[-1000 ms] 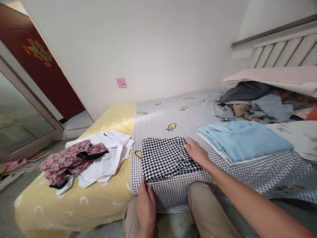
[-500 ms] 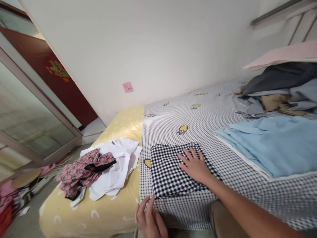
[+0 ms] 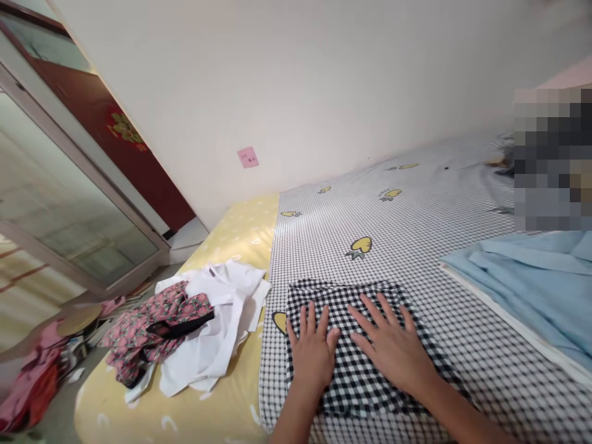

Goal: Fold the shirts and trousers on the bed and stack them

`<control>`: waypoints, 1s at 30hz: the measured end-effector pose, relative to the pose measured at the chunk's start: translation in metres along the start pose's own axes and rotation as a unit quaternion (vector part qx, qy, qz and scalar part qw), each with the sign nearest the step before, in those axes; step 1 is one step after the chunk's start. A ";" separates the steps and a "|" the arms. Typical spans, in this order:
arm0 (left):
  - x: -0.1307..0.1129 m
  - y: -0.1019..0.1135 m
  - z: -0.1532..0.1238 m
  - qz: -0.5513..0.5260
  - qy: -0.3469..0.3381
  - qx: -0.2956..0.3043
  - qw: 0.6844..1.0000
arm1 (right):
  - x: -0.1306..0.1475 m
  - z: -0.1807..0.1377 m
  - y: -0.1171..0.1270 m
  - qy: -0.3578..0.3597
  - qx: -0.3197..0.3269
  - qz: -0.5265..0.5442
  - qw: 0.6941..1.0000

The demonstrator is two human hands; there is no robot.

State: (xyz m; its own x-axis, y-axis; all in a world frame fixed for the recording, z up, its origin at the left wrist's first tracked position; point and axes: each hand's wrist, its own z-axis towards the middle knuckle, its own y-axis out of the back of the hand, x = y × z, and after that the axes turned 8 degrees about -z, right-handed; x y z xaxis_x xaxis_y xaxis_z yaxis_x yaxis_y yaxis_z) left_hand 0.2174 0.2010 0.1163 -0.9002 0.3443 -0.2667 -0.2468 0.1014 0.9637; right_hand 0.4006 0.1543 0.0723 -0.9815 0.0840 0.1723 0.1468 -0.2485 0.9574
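A folded black-and-white checked garment point(image 3: 351, 296) lies near the front edge of the bed, on a fine-checked sheet point(image 3: 416, 209) printed with yellow hearts. My left hand point(image 3: 312, 351) lies flat on the garment's left part, fingers spread and open. Beside it my right hand point(image 3: 393, 348) rests flat on the middle of the garment, fingers also spread. Neither hand holds anything.
A white garment point(image 3: 222, 320) and a pink floral garment point(image 3: 157, 327) lie crumpled on the yellow sheet point(image 3: 240, 228) at the left. A folded light blue garment point(image 3: 531, 283) lies at the right. A glass sliding door point(image 3: 69, 216) and floor clutter point(image 3: 37, 370) are at the far left.
My left hand has come up from the bed's front edge onto the checked garment beside my right hand. The view has swung left and closer to the bed.
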 end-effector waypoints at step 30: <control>0.001 0.025 -0.071 0.030 -0.171 -0.076 0.982 | 0.007 0.004 0.027 -0.032 0.095 -0.012 0.995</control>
State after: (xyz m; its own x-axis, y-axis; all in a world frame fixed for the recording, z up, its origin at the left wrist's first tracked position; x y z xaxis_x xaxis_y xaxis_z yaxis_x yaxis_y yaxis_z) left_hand 0.1848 0.1379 0.1404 -0.7482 0.6410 -0.1711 -0.2717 -0.0609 0.9604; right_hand 0.3983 0.1516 0.1006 -0.9760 0.1501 0.1576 0.1502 -0.0596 0.9869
